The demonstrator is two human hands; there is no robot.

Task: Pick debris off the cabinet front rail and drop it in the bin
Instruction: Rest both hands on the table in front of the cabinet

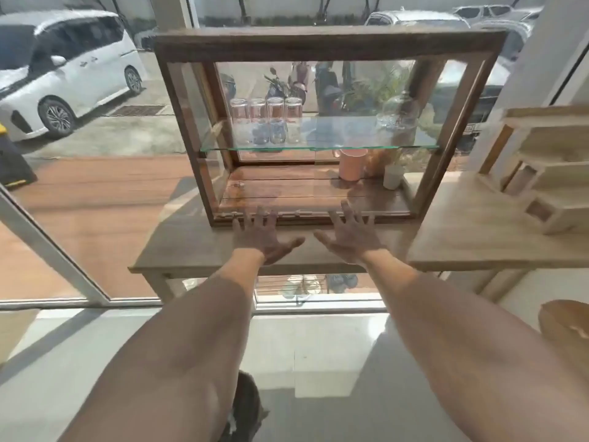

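A wooden glass-sided cabinet (328,46) stands on a low wooden table (191,250) by the window. Its front rail (302,215) runs along the bottom front edge and carries small pale bits near the left end (229,215). My left hand (261,234) is spread flat, fingers apart, fingertips at the rail left of the middle. My right hand (350,234) is spread the same way, fingertips at the rail right of the middle. Neither hand holds anything. No bin can be made out for certain.
Inside the cabinet, upturned glasses (266,119) and a glass jar (398,113) stand on a glass shelf, with a pink cup (350,164) and a white cup (393,177) below. A pale wooden rack (548,167) sits on the table at right. A dark object (245,406) lies on the floor below.
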